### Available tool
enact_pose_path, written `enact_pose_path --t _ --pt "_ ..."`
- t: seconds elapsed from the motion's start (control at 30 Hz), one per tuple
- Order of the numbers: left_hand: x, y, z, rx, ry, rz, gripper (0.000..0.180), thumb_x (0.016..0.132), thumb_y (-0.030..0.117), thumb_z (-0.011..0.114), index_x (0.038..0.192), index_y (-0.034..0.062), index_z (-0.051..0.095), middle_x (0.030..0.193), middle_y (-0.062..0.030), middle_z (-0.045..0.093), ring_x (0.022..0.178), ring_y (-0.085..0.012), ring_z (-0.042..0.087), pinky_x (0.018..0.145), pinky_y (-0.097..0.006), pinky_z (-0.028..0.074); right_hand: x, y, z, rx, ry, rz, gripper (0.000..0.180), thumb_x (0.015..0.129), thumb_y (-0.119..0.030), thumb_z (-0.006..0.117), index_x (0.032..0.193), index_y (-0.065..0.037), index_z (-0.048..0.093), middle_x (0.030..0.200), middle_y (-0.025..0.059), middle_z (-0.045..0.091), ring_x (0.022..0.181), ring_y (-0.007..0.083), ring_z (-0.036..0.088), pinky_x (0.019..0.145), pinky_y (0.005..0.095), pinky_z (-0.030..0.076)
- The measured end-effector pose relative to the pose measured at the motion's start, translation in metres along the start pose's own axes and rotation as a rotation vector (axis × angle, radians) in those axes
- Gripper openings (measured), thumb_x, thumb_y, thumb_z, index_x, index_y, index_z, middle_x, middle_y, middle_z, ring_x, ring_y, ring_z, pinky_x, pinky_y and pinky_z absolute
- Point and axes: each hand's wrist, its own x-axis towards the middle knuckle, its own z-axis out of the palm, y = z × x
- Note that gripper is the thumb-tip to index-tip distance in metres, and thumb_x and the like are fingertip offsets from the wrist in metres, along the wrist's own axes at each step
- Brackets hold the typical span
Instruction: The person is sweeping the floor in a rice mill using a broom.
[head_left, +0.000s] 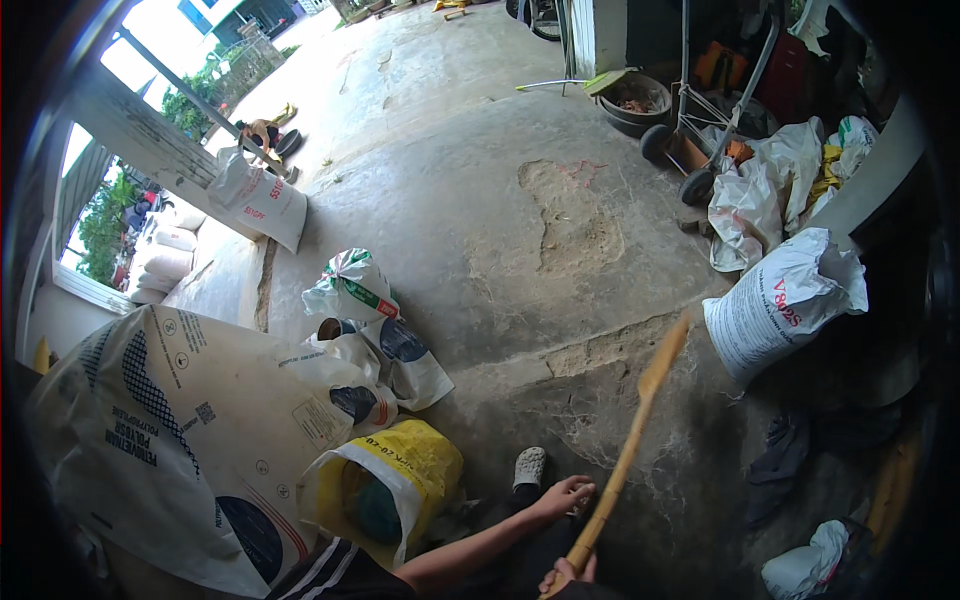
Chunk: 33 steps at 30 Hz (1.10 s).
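Observation:
A long wooden paddle (pixel 640 410) slants up and to the right from the lower edge. It has a bamboo-like jointed handle and a flatter, wider blade at its far end. My right hand (pixel 568 575) is wrapped round the lower end of the handle. Just left of the shaft, my left hand (pixel 565 497) rests over my dark trouser leg, its fingers loosely apart and nothing visible in them. The blade is over the cracked concrete floor (pixel 450 220), near a white sack with red print (pixel 785 305). A light, speckled clog (pixel 530 467) shows on my foot.
On the left lie a large white woven sack (pixel 200 400), an open yellow sack (pixel 425 465) and smaller bags (pixel 350 285). Another white sack (pixel 258 200) leans by a pillar. A hand trolley (pixel 700 140) and a basin (pixel 635 105) stand far right. A person (pixel 262 135) crouches outside.

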Motion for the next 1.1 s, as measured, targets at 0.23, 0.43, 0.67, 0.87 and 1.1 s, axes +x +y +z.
enact_pose_path --t 0.23,0.43,0.67,0.87,1.1 --pt "-0.005 -0.042 0.011 0.341 0.292 0.029 0.027 0.086 0.025 0.05 0.094 0.0025 0.061 0.084 -0.0155 0.062 0.081 -0.0256 0.061 0.072 -0.037 0.046 0.07 -0.059 -0.217 -0.06 0.374 0.105 0.027 0.083 -0.024 0.052 0.061 -0.012 0.043 0.054 0.0026 0.045 0.052 0.0168 0.046 0.054 0.0336 0.041" --pt "-0.061 -0.058 -0.028 0.511 0.625 -0.148 0.034 0.075 0.016 0.053 0.108 0.012 0.061 0.093 -0.0129 0.063 0.093 -0.0269 0.06 0.082 -0.037 0.046 0.143 -0.108 -0.207 0.006 0.143 -0.107 0.021 0.078 -0.024 0.053 0.073 -0.011 0.037 0.062 0.0006 0.039 0.052 0.014 0.04 0.054 0.0252 0.04" --pt "-0.097 -0.055 -0.032 0.403 0.747 -0.241 0.033 0.077 0.025 0.054 0.107 0.0119 0.061 0.098 -0.0112 0.064 0.094 -0.0268 0.06 0.083 -0.036 0.046 0.188 -0.135 -0.074 0.036 -0.216 0.235 0.014 0.078 -0.008 0.051 0.074 -0.007 0.037 0.055 0.0022 0.039 0.04 0.0117 0.038 0.037 0.0238 0.036" --pt "-0.111 -0.031 -0.043 0.453 0.691 -0.221 0.033 0.077 0.024 0.054 0.107 0.0109 0.061 0.106 -0.0108 0.062 0.101 -0.0272 0.058 0.088 -0.036 0.044 0.208 -0.209 -0.101 0.026 -0.476 0.569 0.016 0.084 -0.017 0.05 0.077 -0.006 0.041 0.059 0.0015 0.04 0.042 0.0084 0.038 0.036 0.0216 0.036" --pt "-0.139 -0.019 -0.061 0.354 0.775 -0.23 0.033 0.077 0.024 0.054 0.106 0.0124 0.062 0.108 -0.0107 0.061 0.103 -0.0277 0.056 0.089 -0.037 0.043 0.096 -0.253 -0.159 0.325 -0.333 0.788 0.019 0.083 -0.022 0.046 0.073 -0.006 0.044 0.053 0.0008 0.039 0.043 0.0129 0.042 0.044 0.0249 0.042"
